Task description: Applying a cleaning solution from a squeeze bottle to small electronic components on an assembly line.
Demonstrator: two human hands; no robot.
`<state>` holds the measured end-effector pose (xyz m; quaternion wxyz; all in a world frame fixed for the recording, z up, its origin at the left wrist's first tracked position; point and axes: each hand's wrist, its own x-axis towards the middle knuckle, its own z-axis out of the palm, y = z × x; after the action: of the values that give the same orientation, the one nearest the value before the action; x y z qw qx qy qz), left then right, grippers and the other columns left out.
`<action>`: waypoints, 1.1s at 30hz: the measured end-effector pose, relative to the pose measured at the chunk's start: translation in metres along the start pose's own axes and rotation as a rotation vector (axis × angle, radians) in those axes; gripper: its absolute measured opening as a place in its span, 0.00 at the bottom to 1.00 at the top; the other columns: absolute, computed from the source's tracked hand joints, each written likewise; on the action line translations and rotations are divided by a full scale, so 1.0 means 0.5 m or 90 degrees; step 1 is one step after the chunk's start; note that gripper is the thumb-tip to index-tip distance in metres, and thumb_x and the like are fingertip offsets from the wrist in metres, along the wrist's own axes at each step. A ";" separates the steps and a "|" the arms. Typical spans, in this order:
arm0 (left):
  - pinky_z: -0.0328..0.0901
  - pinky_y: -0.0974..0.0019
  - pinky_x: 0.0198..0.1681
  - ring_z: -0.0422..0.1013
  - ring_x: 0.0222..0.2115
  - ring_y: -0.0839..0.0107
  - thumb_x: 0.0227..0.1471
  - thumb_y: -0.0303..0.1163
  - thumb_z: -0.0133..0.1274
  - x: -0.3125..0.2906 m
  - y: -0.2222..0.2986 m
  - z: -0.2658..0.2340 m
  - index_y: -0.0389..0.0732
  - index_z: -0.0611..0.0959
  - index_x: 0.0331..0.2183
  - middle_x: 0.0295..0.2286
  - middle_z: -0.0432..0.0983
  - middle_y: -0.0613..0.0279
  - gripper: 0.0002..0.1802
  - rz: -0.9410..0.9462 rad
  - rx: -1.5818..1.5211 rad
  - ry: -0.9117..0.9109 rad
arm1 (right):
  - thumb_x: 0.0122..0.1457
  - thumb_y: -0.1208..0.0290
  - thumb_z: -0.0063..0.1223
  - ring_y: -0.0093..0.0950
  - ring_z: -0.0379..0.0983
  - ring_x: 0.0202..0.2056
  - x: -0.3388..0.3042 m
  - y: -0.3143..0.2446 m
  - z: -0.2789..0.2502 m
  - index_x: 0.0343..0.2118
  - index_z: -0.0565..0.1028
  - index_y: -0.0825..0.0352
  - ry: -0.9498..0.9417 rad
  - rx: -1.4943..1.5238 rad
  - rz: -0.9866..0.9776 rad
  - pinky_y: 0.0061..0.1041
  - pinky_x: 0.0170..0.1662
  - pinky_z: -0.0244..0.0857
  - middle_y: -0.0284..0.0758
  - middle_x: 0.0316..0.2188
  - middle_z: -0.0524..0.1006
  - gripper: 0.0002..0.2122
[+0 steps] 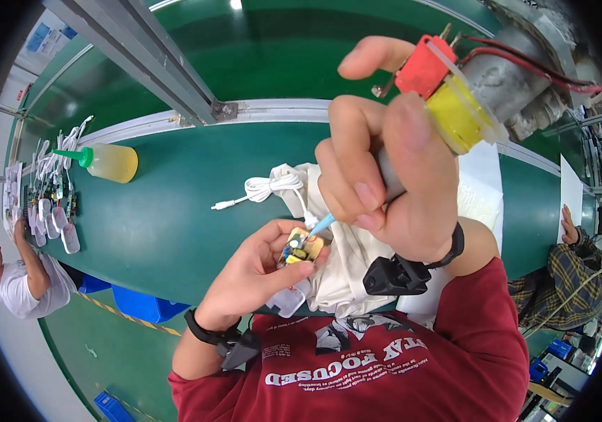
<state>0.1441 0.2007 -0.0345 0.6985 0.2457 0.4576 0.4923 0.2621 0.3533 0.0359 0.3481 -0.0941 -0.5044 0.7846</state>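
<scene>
My left hand (245, 271) holds a small circuit board (301, 247) with several components between thumb and fingers. A coiled white cable (273, 188) runs down to the board. My right hand (406, 176) is wrapped round a dispensing tool (505, 81) with a grey metal body, a yellow band and a red switch (424, 67). Its light-blue nozzle (323, 224) points down, the tip at the board; whether it touches, I cannot tell. Beneath my hands lies a cream cloth (350, 264). A clear-white plastic shell (289, 300) sits by my left wrist.
On the green table (188, 183) stands a green-capped bottle (112, 162) of yellowish liquid. Several white cables and boards lie at the far left, near a seated person (30, 278). Another person (561, 274) sits at the right. A metal post (153, 63) rises behind the table.
</scene>
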 end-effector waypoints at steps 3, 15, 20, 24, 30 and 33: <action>0.65 0.72 0.43 0.71 0.40 0.73 0.52 0.19 0.50 -0.004 0.015 -0.040 0.36 0.66 0.51 0.39 0.74 0.57 0.24 -0.050 -0.079 -0.013 | 0.63 0.57 0.39 0.17 0.54 0.11 0.001 0.009 -0.015 0.50 0.56 0.59 -0.027 0.028 -0.041 0.17 0.15 0.49 0.29 0.15 0.60 0.17; 0.66 0.66 0.41 0.71 0.35 0.59 0.45 0.29 0.57 0.407 0.219 -0.078 0.37 0.68 0.50 0.37 0.72 0.52 0.29 0.516 0.434 0.159 | 0.65 0.57 0.35 0.16 0.53 0.14 -0.001 0.046 0.015 0.51 0.57 0.62 0.057 0.056 -0.141 0.16 0.16 0.51 0.27 0.18 0.58 0.18; 0.61 0.60 0.49 0.66 0.45 0.49 0.44 0.34 0.58 0.426 0.208 -0.050 0.31 0.71 0.46 0.43 0.68 0.40 0.28 0.603 0.537 0.336 | 0.66 0.59 0.33 0.15 0.52 0.13 0.001 0.046 0.016 0.50 0.59 0.63 0.068 0.073 -0.139 0.16 0.15 0.49 0.27 0.18 0.58 0.16; 0.64 0.61 0.45 0.69 0.41 0.54 0.48 0.31 0.53 0.278 0.163 -0.084 0.33 0.76 0.40 0.40 0.71 0.45 0.17 0.567 0.629 0.217 | 0.65 0.59 0.33 0.14 0.50 0.12 0.003 0.043 0.008 0.49 0.59 0.64 0.085 0.055 -0.135 0.14 0.13 0.46 0.26 0.18 0.58 0.16; 0.67 0.69 0.31 0.73 0.28 0.68 0.51 0.24 0.50 -0.061 0.165 -0.171 0.36 0.80 0.33 0.28 0.76 0.58 0.06 0.347 0.652 0.174 | 0.65 0.61 0.34 0.13 0.46 0.10 0.010 0.046 -0.003 0.47 0.59 0.64 0.072 0.068 -0.134 0.12 0.11 0.41 0.26 0.17 0.57 0.14; 0.66 0.71 0.30 0.72 0.28 0.74 0.52 0.24 0.49 -0.198 0.164 -0.289 0.36 0.80 0.34 0.28 0.76 0.60 0.07 0.284 0.679 0.491 | 0.65 0.62 0.34 0.13 0.47 0.10 0.009 0.048 0.003 0.47 0.59 0.64 0.067 0.068 -0.136 0.12 0.11 0.41 0.26 0.17 0.57 0.13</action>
<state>-0.0308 0.1273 0.0030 0.1519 0.4515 0.7909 0.3842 0.2472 0.3493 0.0170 0.4602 -0.0622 -0.4499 0.7629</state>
